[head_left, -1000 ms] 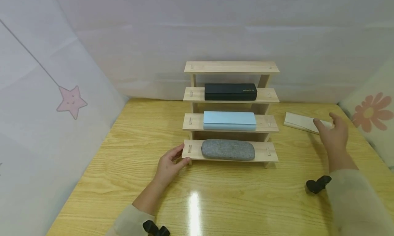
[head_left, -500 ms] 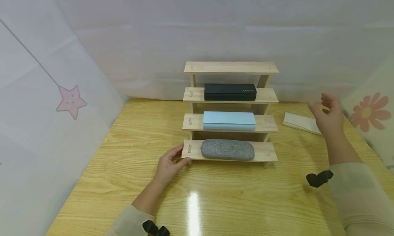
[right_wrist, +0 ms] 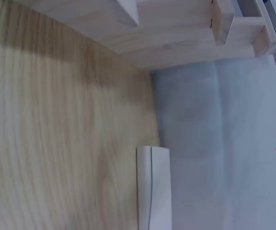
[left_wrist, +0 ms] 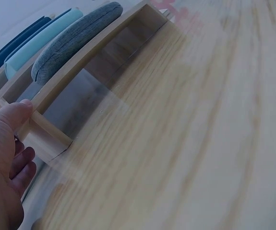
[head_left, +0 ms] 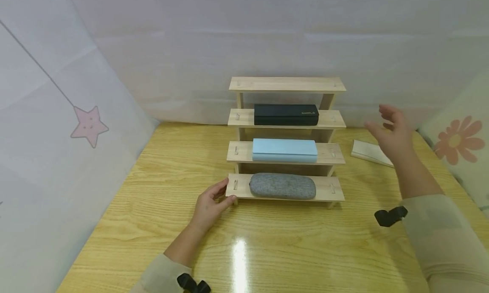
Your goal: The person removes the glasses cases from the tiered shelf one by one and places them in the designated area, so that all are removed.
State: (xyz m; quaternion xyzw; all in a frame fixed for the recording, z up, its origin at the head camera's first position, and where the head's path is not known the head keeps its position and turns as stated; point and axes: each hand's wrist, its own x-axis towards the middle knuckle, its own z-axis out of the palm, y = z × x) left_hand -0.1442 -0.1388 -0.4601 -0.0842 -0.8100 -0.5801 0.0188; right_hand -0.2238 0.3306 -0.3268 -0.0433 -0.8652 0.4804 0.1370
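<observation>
A stepped wooden display shelf (head_left: 286, 84) stands on the table. My left hand (head_left: 208, 208) holds the left end of its lowest step, and the left wrist view has the thumb (left_wrist: 18, 111) on the board's corner. A grey fabric glasses case (head_left: 282, 186) lies on that step, with a light blue case (head_left: 284, 150) one step higher and a black case (head_left: 285, 114) above that. To the right of the shelf my right hand (head_left: 393, 131) is raised with nothing in it, fingers loosely bent. Below and behind it, partly covered by the forearm, lies a white case (head_left: 368, 152).
The wood-grain table (head_left: 267, 242) reaches back to a pale cloth backdrop (head_left: 191, 51). Side cloths carry a pink star (head_left: 89, 126) on the left and an orange flower (head_left: 460, 140) on the right. Each wrist wears a black camera mount (head_left: 390, 216).
My right hand has risen from over the white case and moved back and left toward the shelf. The left hand and all the cases have stayed where they were.
</observation>
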